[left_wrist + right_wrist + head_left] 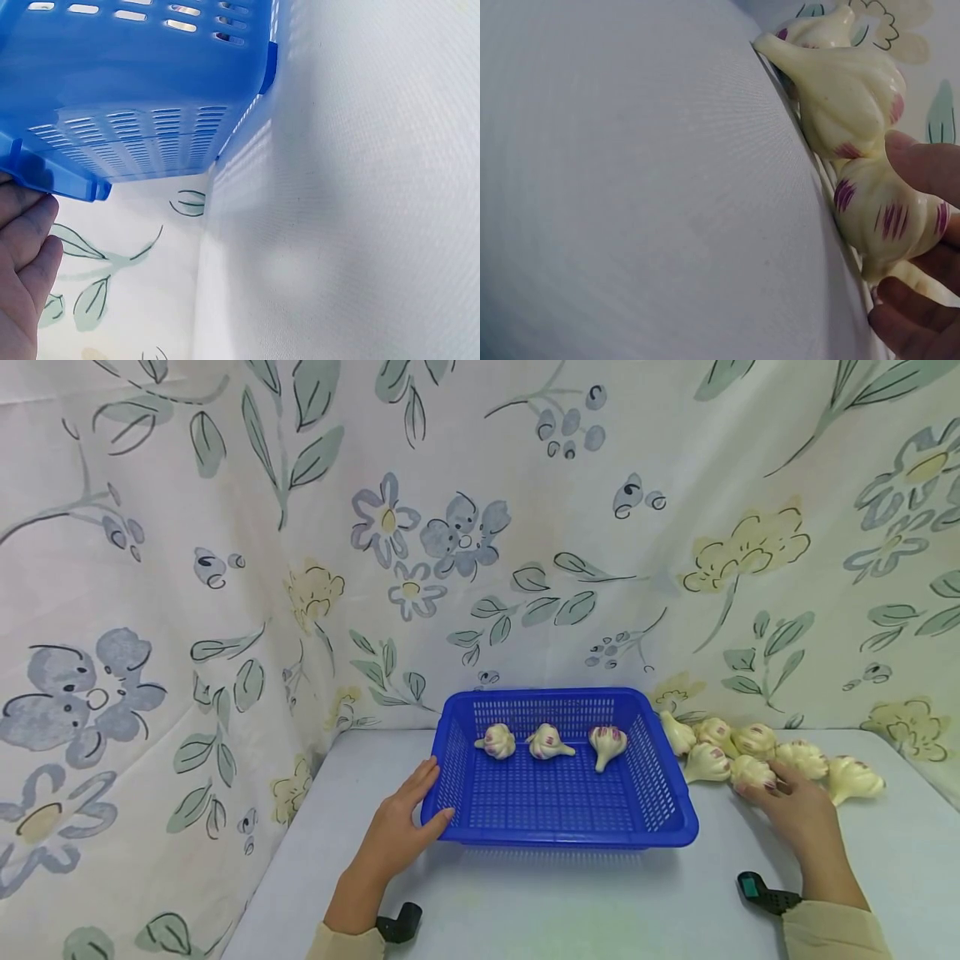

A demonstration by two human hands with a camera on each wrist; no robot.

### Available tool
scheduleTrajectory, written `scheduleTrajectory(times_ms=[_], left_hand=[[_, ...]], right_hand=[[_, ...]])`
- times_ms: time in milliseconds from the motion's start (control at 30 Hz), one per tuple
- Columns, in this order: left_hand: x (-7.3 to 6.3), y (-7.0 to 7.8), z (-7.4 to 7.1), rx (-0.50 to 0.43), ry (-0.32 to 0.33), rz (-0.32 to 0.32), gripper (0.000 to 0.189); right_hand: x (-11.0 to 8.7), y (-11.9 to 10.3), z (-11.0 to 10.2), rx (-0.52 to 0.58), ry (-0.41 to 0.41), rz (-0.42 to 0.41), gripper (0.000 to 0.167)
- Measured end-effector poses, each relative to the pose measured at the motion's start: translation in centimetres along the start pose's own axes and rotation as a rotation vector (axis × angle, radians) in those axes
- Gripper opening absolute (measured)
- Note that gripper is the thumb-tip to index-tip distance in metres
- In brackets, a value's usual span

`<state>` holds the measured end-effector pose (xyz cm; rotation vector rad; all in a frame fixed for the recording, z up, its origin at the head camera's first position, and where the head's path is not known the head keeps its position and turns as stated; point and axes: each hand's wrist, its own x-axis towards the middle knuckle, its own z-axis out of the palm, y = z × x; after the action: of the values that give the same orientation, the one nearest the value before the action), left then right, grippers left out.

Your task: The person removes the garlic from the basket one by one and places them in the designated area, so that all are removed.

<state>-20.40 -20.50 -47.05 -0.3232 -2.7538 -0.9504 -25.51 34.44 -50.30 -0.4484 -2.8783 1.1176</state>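
Note:
A blue plastic basket [558, 837] stands on the table with three garlic bulbs inside, one of them a bulb [500, 741] at its left. My left hand [396, 827] rests on the basket's left rim, fingers stretched along the edge and thumb at the front corner. In the left wrist view, fingertips [46, 206] touch the underside of the rim. To the right of the basket, my right hand [806, 814] holds a garlic bulb [885, 210] with purple streaks between thumb and fingers, low at the table. Another bulb [851, 94] lies right against it.
Several more garlic bulbs [707, 762] lie grouped along the basket's right side, up to a bulb [853, 778] at the far right. A white table [555, 910] carries everything. Behind it hangs a flowered cloth [465, 635]. Each wrist wears a black strap device [765, 893].

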Motion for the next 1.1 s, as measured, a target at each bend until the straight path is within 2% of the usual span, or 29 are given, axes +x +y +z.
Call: scheduleTrajectory(times_ms=[133,333,500,733,933,1100], left_hand=[[0.0,0.0,0.0,0.003,0.008,0.001,0.071],[-0.1,0.0,-0.1,0.007,0.017,0.004,0.071],[-0.1,0.0,-0.1,0.000,0.017,0.004,0.071],[-0.2,-0.2,0.0,-0.009,0.018,0.022,0.071],[0.0,-0.1,0.2,-0.004,0.019,0.015,0.071],[0.2,0.0,0.1,0.005,0.003,-0.022,0.072]], right_hand=[[0.0,-0.2,-0.1,-0.001,-0.008,-0.009,0.099],[-0.1,-0.7,-0.2,-0.042,-0.002,-0.066,0.101],[-0.2,-1.3,-0.4,-0.044,-0.006,-0.058,0.104],[-1.0,-3.0,-1.7,-0.069,0.054,-0.098,0.102],[-2.0,-5.1,-3.3,0.006,0.095,-0.144,0.093],[-2.7,-8.5,-4.3,0.115,0.143,-0.184,0.089]])
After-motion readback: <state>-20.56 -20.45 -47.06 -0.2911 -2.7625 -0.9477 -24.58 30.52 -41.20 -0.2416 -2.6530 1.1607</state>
